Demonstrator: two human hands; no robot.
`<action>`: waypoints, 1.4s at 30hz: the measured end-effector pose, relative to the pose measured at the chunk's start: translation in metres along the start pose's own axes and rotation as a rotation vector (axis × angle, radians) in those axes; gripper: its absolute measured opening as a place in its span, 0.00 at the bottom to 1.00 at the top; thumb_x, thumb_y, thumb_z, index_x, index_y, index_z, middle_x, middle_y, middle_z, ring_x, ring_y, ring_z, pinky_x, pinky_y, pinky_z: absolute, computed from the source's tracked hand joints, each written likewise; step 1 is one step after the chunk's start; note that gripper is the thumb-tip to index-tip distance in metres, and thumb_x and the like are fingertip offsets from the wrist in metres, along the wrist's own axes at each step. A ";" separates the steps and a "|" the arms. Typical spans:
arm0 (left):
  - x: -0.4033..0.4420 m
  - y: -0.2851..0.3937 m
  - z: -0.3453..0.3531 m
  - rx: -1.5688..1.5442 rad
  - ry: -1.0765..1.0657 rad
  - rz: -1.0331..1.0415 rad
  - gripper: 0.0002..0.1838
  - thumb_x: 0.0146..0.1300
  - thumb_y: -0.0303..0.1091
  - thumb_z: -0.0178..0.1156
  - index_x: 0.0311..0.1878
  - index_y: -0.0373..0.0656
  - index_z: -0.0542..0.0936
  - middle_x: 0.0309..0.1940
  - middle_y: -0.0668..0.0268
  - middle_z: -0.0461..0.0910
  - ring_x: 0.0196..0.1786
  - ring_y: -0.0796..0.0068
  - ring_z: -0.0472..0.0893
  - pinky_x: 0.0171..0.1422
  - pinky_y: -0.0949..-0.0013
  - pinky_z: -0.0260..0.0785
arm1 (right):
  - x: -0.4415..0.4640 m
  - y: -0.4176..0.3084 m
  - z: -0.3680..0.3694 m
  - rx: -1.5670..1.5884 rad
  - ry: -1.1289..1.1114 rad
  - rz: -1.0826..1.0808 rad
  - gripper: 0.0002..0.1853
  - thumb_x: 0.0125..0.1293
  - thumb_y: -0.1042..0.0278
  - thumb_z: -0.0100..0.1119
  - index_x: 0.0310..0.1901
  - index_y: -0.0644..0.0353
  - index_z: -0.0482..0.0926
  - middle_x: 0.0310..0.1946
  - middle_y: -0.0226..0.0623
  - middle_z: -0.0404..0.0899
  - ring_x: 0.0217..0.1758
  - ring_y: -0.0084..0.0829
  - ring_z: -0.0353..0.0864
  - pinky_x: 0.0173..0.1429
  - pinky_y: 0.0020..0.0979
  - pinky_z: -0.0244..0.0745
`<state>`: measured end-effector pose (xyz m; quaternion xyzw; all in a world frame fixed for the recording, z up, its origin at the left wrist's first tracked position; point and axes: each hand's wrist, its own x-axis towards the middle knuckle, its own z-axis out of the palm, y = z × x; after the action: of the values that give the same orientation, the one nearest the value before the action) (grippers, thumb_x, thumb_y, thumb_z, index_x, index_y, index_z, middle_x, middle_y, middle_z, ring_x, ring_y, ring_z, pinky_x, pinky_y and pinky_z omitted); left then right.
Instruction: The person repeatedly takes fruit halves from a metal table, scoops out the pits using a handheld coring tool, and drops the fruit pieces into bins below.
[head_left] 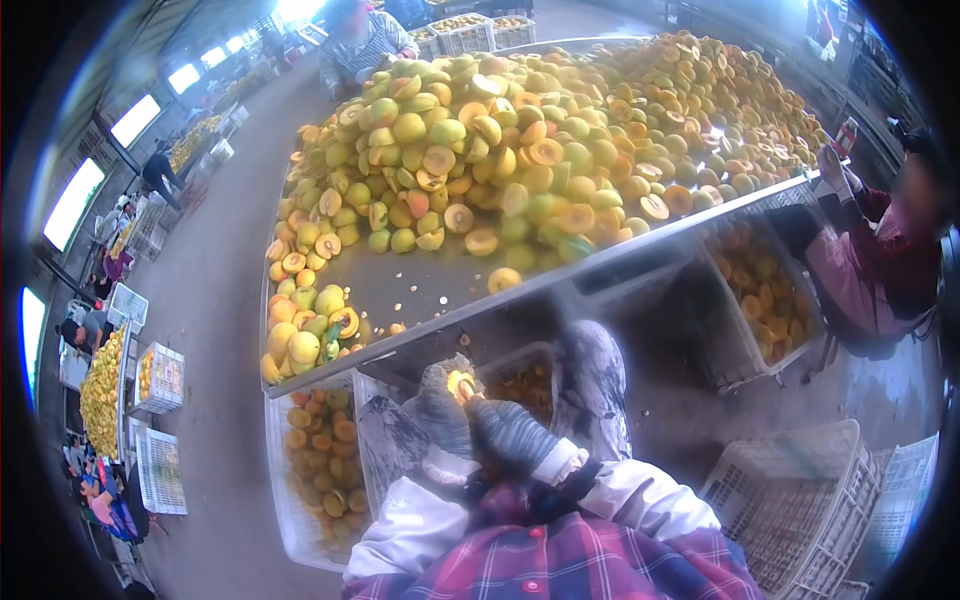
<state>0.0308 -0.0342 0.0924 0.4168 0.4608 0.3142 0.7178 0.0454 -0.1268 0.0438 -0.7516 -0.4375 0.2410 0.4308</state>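
Observation:
My left hand [440,408], in a grey knit glove, is closed round a cut yellow peach [461,386] whose orange flesh faces up. My right hand [512,430], gloved as well, is closed and presses up against the fruit from the right. Its fingertips are hidden, and I cannot make out what is in them. Both hands are held over my lap, just below the near edge of a metal table [400,290]. On that table lies a large heap of whole and halved peaches [480,140], with small scraps in front of it.
Below the table stand a white crate of fruit halves [325,470], a darker bin [525,385] between my knees and another full crate [760,290]. White crates [800,500] stand at lower right. One co-worker [880,240] sits at right, another [362,45] at the far side.

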 end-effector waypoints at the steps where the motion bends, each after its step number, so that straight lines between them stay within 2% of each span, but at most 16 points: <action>1: 0.021 -0.003 -0.014 0.008 -0.105 -0.208 0.14 0.58 0.43 0.59 0.35 0.40 0.79 0.29 0.63 0.77 0.31 0.71 0.77 0.38 0.70 0.72 | -0.001 0.007 0.006 0.004 0.004 0.001 0.21 0.75 0.62 0.37 0.64 0.63 0.64 0.46 0.58 0.78 0.55 0.53 0.76 0.60 0.45 0.70; 3: 0.040 -0.002 -0.027 0.029 -0.314 -0.626 0.15 0.57 0.46 0.59 0.35 0.41 0.79 0.29 0.63 0.77 0.31 0.70 0.77 0.38 0.70 0.72 | 0.000 0.020 0.021 -0.136 0.429 -0.323 0.07 0.62 0.72 0.53 0.39 0.67 0.74 0.26 0.46 0.77 0.27 0.45 0.79 0.33 0.44 0.73; 6: 0.021 -0.027 -0.014 -0.079 0.018 -0.308 0.15 0.58 0.44 0.57 0.36 0.41 0.79 0.30 0.64 0.77 0.32 0.70 0.77 0.37 0.71 0.71 | -0.004 0.023 0.021 0.216 0.166 0.011 0.13 0.68 0.63 0.52 0.35 0.66 0.78 0.27 0.41 0.79 0.28 0.36 0.78 0.32 0.37 0.73; 12: 0.010 -0.052 -0.031 0.359 -0.172 0.430 0.10 0.59 0.34 0.60 0.40 0.38 0.81 0.32 0.64 0.78 0.36 0.70 0.79 0.42 0.70 0.73 | -0.018 -0.009 -0.014 0.524 -0.036 0.234 0.30 0.76 0.42 0.40 0.37 0.63 0.82 0.29 0.39 0.82 0.32 0.32 0.80 0.41 0.33 0.75; 16: 0.034 -0.043 -0.078 0.483 -0.723 0.102 0.08 0.59 0.29 0.62 0.41 0.37 0.81 0.33 0.64 0.79 0.39 0.70 0.80 0.44 0.70 0.73 | -0.026 -0.017 -0.033 0.661 -0.144 0.359 0.32 0.75 0.40 0.39 0.41 0.63 0.83 0.28 0.39 0.82 0.33 0.34 0.80 0.44 0.35 0.75; 18: -0.033 0.002 -0.049 1.266 -0.305 1.190 0.15 0.61 0.29 0.61 0.49 0.35 0.76 0.39 0.60 0.80 0.42 0.68 0.81 0.48 0.69 0.74 | -0.032 -0.024 -0.050 0.475 -0.348 0.233 0.30 0.74 0.44 0.43 0.63 0.65 0.67 0.48 0.53 0.78 0.53 0.47 0.78 0.59 0.38 0.70; 25: 0.047 0.030 -0.037 0.967 -1.311 0.729 0.13 0.59 0.27 0.62 0.48 0.41 0.78 0.42 0.62 0.81 0.46 0.66 0.80 0.51 0.66 0.72 | -0.034 -0.018 -0.034 1.116 -0.236 0.274 0.26 0.69 0.46 0.58 0.59 0.56 0.76 0.58 0.34 0.76 0.65 0.33 0.68 0.61 0.45 0.71; 27: 0.054 0.014 -0.043 0.957 -1.277 0.794 0.11 0.60 0.27 0.60 0.47 0.40 0.78 0.41 0.62 0.81 0.43 0.67 0.80 0.49 0.66 0.73 | -0.036 -0.029 -0.046 1.047 -0.187 0.308 0.27 0.74 0.54 0.47 0.65 0.68 0.63 0.52 0.51 0.76 0.55 0.46 0.76 0.60 0.36 0.70; 29: 0.052 -0.004 -0.048 0.612 -0.856 -0.050 0.10 0.64 0.35 0.57 0.44 0.41 0.81 0.36 0.61 0.82 0.41 0.67 0.82 0.50 0.68 0.73 | -0.037 0.001 -0.012 1.117 -0.153 0.243 0.28 0.69 0.52 0.56 0.63 0.62 0.68 0.53 0.43 0.76 0.58 0.39 0.73 0.61 0.41 0.70; 31: 0.053 -0.009 -0.045 0.655 -0.871 0.075 0.12 0.67 0.37 0.54 0.42 0.40 0.80 0.33 0.62 0.82 0.39 0.69 0.81 0.47 0.69 0.73 | -0.036 -0.004 -0.011 1.182 -0.115 0.175 0.28 0.64 0.50 0.66 0.61 0.56 0.72 0.53 0.34 0.75 0.61 0.33 0.70 0.63 0.45 0.70; 33: 0.053 -0.015 -0.041 0.690 -0.889 0.208 0.15 0.69 0.39 0.50 0.41 0.38 0.80 0.31 0.62 0.82 0.37 0.70 0.81 0.45 0.70 0.73 | -0.037 -0.006 -0.017 0.453 -0.009 0.020 0.23 0.75 0.61 0.45 0.64 0.67 0.65 0.41 0.45 0.78 0.47 0.38 0.79 0.50 0.33 0.72; 36: 0.042 -0.023 -0.031 0.480 -0.696 0.058 0.17 0.71 0.40 0.46 0.40 0.38 0.80 0.30 0.63 0.81 0.36 0.72 0.80 0.42 0.72 0.72 | -0.035 -0.007 -0.028 0.414 0.027 -0.208 0.23 0.75 0.58 0.45 0.64 0.66 0.65 0.37 0.42 0.77 0.38 0.34 0.78 0.44 0.29 0.73; 37: 0.038 -0.023 -0.026 0.517 -0.760 0.416 0.14 0.67 0.39 0.52 0.40 0.36 0.78 0.30 0.62 0.81 0.34 0.72 0.79 0.39 0.72 0.72 | -0.034 -0.001 -0.019 0.419 0.027 -0.207 0.23 0.75 0.58 0.45 0.64 0.66 0.65 0.37 0.42 0.77 0.38 0.34 0.78 0.44 0.29 0.73; 38: 0.036 -0.023 -0.024 0.544 -0.812 0.779 0.14 0.62 0.38 0.58 0.40 0.35 0.77 0.30 0.60 0.80 0.32 0.73 0.78 0.36 0.71 0.72 | -0.032 0.011 -0.003 1.171 -0.050 0.129 0.21 0.72 0.59 0.53 0.61 0.62 0.70 0.41 0.36 0.78 0.42 0.29 0.78 0.47 0.28 0.74; 39: 0.043 -0.026 -0.028 0.545 -0.816 0.779 0.14 0.62 0.38 0.58 0.40 0.35 0.77 0.30 0.60 0.80 0.32 0.73 0.78 0.36 0.71 0.72 | -0.028 0.024 0.008 1.901 -0.134 0.503 0.19 0.70 0.60 0.61 0.58 0.58 0.76 0.46 0.30 0.79 0.45 0.24 0.77 0.51 0.26 0.74; 42: 0.063 -0.027 -0.041 0.637 -0.941 0.636 0.10 0.69 0.33 0.53 0.46 0.39 0.77 0.37 0.61 0.81 0.41 0.73 0.80 0.46 0.71 0.74 | -0.025 0.017 -0.021 1.798 -0.074 0.538 0.19 0.71 0.61 0.59 0.60 0.59 0.75 0.51 0.33 0.80 0.51 0.19 0.78 0.53 0.18 0.74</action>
<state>0.0182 0.0187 0.0335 0.8184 0.0218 0.1431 0.5561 0.0560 -0.1619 0.0394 -0.2044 0.0880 0.6039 0.7654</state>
